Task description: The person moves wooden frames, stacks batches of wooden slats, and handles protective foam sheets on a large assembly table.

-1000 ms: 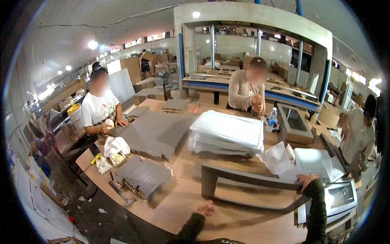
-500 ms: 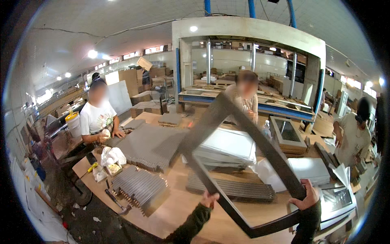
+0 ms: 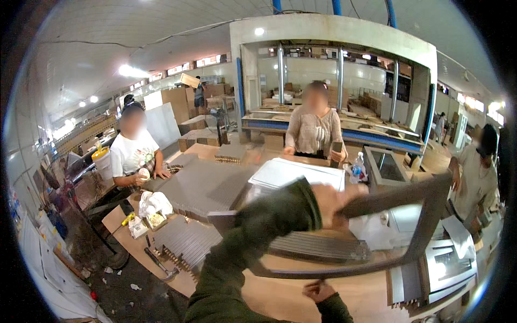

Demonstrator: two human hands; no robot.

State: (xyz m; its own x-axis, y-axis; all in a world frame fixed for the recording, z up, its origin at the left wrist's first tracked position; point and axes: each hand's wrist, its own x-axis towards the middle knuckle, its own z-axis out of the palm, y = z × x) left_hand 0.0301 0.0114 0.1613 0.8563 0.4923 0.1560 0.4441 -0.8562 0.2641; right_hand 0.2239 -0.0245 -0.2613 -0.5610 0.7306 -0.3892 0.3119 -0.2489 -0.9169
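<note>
- On your left, a hammer [image 3: 170, 273] is lying near the edge of the table [image 3: 369, 296].
- Beyond it, you are seeing a white bundle [image 3: 155, 203].
- A yellow-topped bucket [image 3: 102, 164] is showing beside a person in a white T-shirt [image 3: 129, 155].
- Across from you, a person in a knit top [image 3: 309, 132] is standing near a plastic bottle [image 3: 357, 169].

Room over nr tabletop [image 3: 366, 302]; frame [image 3: 428, 223] + slat stack [image 3: 323, 245] obstruct behind.

Frame [image 3: 344, 271] apparently above strips [image 3: 318, 246], panels [image 3: 293, 170] behind, bottle [image 3: 357, 165] at their right, hammer [image 3: 160, 264] left
</note>
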